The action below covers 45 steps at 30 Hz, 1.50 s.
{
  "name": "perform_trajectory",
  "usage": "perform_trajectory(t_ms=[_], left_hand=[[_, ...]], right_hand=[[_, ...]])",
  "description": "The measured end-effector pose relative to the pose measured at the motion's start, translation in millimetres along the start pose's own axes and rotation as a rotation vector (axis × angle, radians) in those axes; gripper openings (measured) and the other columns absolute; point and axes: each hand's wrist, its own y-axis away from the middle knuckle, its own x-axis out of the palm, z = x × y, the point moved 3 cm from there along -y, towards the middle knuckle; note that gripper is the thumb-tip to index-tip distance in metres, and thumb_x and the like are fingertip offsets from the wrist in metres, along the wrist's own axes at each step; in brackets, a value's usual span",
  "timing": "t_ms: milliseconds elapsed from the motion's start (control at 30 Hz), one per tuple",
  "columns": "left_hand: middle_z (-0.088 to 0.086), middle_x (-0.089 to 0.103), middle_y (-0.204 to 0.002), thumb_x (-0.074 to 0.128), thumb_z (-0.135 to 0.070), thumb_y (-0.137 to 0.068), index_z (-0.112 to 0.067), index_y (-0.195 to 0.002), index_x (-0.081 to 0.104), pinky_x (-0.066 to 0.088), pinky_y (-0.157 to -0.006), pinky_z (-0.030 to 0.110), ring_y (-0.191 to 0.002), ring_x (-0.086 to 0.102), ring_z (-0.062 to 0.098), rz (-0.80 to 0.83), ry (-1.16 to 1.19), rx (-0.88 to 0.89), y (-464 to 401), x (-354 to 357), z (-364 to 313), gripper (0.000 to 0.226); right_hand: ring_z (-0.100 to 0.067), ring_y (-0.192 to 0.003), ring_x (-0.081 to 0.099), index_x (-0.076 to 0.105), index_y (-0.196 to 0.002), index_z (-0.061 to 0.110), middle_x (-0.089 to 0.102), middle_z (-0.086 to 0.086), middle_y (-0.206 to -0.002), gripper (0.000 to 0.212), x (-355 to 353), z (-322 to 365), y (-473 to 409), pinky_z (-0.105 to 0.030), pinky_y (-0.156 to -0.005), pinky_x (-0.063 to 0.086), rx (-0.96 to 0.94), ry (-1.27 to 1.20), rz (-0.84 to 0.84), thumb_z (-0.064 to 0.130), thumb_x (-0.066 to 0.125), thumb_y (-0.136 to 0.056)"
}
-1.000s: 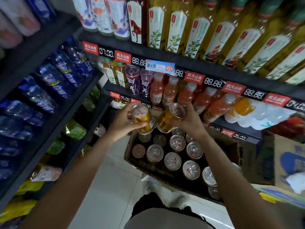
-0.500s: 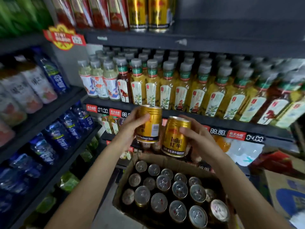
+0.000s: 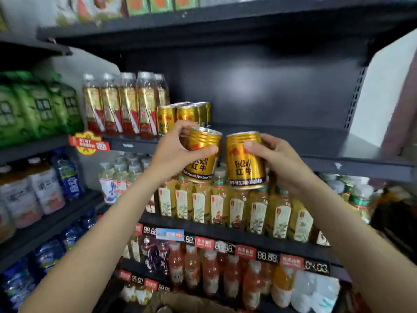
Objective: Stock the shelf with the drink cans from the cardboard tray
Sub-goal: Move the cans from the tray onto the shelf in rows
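Both my forearms reach up in front of the dark shelf (image 3: 282, 141), whose right part is bare, with a cluster of gold cans (image 3: 184, 115) standing at its left. My left hand (image 3: 178, 152) grips one gold can (image 3: 202, 154) and my right hand (image 3: 279, 161) grips another can (image 3: 244, 160), both upright and just beside each other. Half a second ago they were lower, over the cardboard tray (image 3: 180, 301), now only a sliver at the bottom edge.

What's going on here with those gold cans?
A person is stocking a store shelf. The left hand grips one gold can and the right hand grips another, both raised in front of the dark shelf. A few matching cans already stand there beside tall bottles; the space to their right is open.
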Motion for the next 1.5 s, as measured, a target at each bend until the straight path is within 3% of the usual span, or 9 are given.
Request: perform_trajectory(t_ms=[300,433,567,633,1000,1100,1200,1300,1500], left_hand=[[-0.007,0.056,-0.106,0.078,-0.048,-0.067,-0.020,-0.115,0.049,0.047,-0.086,0.028,-0.100,0.056,0.013,-0.188,-0.115,0.043,-129,43,6,0.063],[0.001,0.059,-0.114,0.079,-0.046,-0.066,-0.017,-0.115,0.046,0.044,-0.085,0.027,-0.106,0.057,0.019,-0.157,-0.167,-0.023,-169,83,41,0.066],[0.008,0.049,-0.129,0.075,-0.042,-0.074,-0.011,-0.128,0.036,0.041,-0.092,0.032,-0.117,0.052,0.028,-0.082,-0.218,0.039,-202,112,60,0.073],[0.012,0.042,-0.137,0.070,-0.041,-0.079,-0.009,-0.135,0.029,0.041,-0.098,0.038,-0.121,0.049,0.031,-0.037,-0.264,0.090,-217,122,64,0.076],[0.018,0.038,-0.141,0.051,-0.047,-0.090,-0.008,-0.142,0.021,0.045,-0.092,0.040,-0.123,0.047,0.032,0.134,-0.538,0.183,-262,145,90,0.071],[0.017,0.026,-0.146,0.056,-0.056,-0.083,-0.012,-0.145,0.018,0.036,-0.103,0.043,-0.133,0.031,0.032,0.088,-0.844,0.341,-256,146,89,0.085],[0.012,0.031,-0.142,0.061,-0.055,-0.075,-0.011,-0.143,0.022,0.027,-0.109,0.040,-0.131,0.029,0.029,0.045,-1.092,0.568,-248,145,83,0.090],[0.012,0.038,-0.135,0.062,-0.047,-0.078,-0.006,-0.141,0.023,0.031,-0.103,0.038,-0.124,0.036,0.028,0.051,-1.221,0.631,-247,151,80,0.084],[0.014,0.040,-0.134,0.063,-0.034,-0.084,-0.003,-0.140,0.022,0.035,-0.101,0.035,-0.123,0.041,0.028,0.069,-1.323,0.523,-259,155,86,0.076]], right_hand=[[-0.018,-0.108,0.058,0.047,-0.131,0.011,0.059,-0.007,-0.121,0.064,-53,30,-124,-0.022,-0.078,0.049,-0.111,0.287,-0.132,0.025,0.075,-0.075],[-0.024,-0.111,0.058,0.046,-0.129,0.007,0.059,-0.012,-0.121,0.061,-72,4,-171,-0.035,-0.090,0.051,-0.026,0.352,-0.201,0.017,0.075,-0.076],[-0.017,-0.097,0.056,0.052,-0.097,0.015,0.057,-0.003,-0.098,0.026,-83,-11,-202,-0.029,-0.088,0.047,0.018,0.519,-0.171,0.012,0.072,-0.079],[-0.016,-0.094,0.055,0.049,-0.081,0.021,0.057,0.001,-0.086,0.026,-89,-17,-216,-0.031,-0.087,0.047,0.011,0.593,-0.138,0.011,0.073,-0.079],[-0.021,-0.109,0.056,0.048,-0.128,0.004,0.059,-0.012,-0.118,0.047,-114,-53,-274,-0.027,-0.091,0.044,0.061,0.728,-0.060,0.013,0.065,-0.085],[-0.027,-0.124,0.049,0.035,-0.139,0.004,0.049,-0.016,-0.136,0.056,-114,-62,-275,-0.030,-0.098,0.041,0.027,0.791,-0.057,0.016,0.059,-0.090],[-0.030,-0.134,0.032,0.023,-0.147,0.016,0.030,-0.013,-0.147,0.079,-120,-63,-266,-0.040,-0.110,0.033,-0.106,1.132,0.000,0.035,0.067,-0.083],[-0.031,-0.127,0.040,0.024,-0.146,0.026,0.034,-0.010,-0.143,0.081,-117,-62,-257,-0.043,-0.106,0.038,-0.286,1.471,0.006,0.042,0.068,-0.080],[-0.029,-0.118,0.050,0.028,-0.143,0.024,0.043,-0.010,-0.134,0.071,-100,-64,-271,-0.038,-0.098,0.041,-0.301,1.405,0.001,0.027,0.068,-0.083]])
